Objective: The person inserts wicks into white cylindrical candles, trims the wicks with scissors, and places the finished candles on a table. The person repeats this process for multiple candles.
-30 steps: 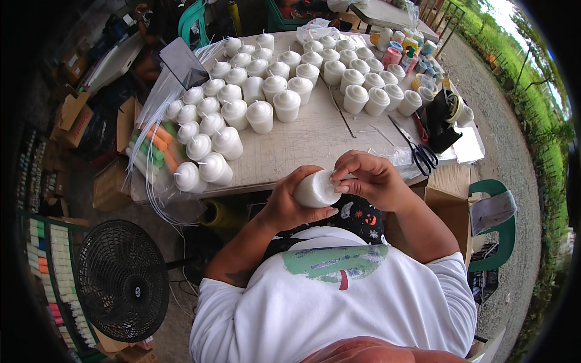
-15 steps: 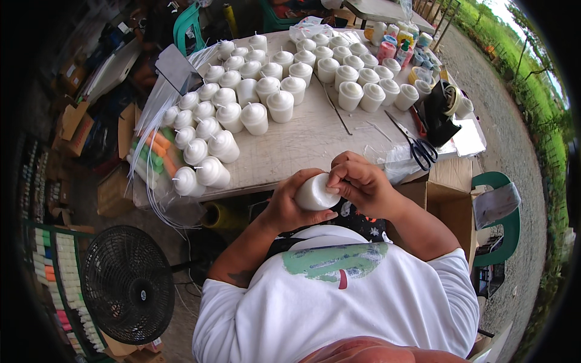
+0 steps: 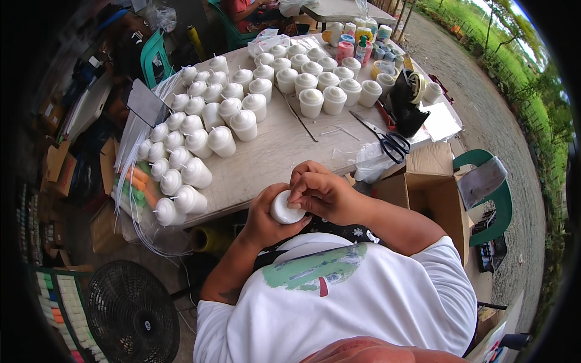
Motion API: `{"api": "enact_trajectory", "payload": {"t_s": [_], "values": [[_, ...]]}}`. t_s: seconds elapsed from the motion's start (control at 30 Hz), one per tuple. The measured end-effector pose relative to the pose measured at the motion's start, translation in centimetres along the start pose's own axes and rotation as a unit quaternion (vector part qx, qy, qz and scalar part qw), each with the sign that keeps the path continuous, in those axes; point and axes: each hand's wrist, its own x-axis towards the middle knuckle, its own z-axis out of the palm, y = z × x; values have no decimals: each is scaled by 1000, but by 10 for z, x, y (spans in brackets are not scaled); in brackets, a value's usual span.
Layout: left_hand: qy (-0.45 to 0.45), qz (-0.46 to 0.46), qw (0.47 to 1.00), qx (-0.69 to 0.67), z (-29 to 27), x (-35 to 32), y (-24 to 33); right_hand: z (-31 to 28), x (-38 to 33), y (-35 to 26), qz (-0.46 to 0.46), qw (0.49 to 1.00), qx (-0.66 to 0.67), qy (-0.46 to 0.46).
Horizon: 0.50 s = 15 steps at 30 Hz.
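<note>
A white candle [image 3: 283,212] is held in front of my chest, just off the table's front edge, its round flat end turned up toward me. My left hand [image 3: 264,210] wraps around its side. Fingertips of my right hand [image 3: 324,192] are pinched together on that round end, near its middle. Whatever sits between them is too small to make out. On the table, several white candles with wicks [image 3: 221,141] stand in rows at the left. Further white candles [image 3: 311,103], with no wicks that I can see, stand at the back middle.
Dark-handled scissors [image 3: 393,145], a thin rod [image 3: 298,116] and a tape dispenser [image 3: 407,106] lie on the table [image 3: 266,166]. Long white wicks [image 3: 130,175] hang off its left edge. A cardboard box [image 3: 423,187] stands right, a black fan [image 3: 133,308] lower left. Another person sits at the back.
My view has shifted, so the table scene sits further left. The candle has tipped so its round end faces me more. My right fingers stay pinched at that end.
</note>
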Motion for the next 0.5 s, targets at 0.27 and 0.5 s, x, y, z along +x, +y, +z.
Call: {"api": "enact_trajectory", "payload": {"t_s": [0.27,0.5], "values": [[19,-14,999,-25,-8,6,3,-127,-12,7,78,828,-474,289],[37,-48,994,-85,-4,7,-8,-187,-82,34,297,734,-593,147]]}}
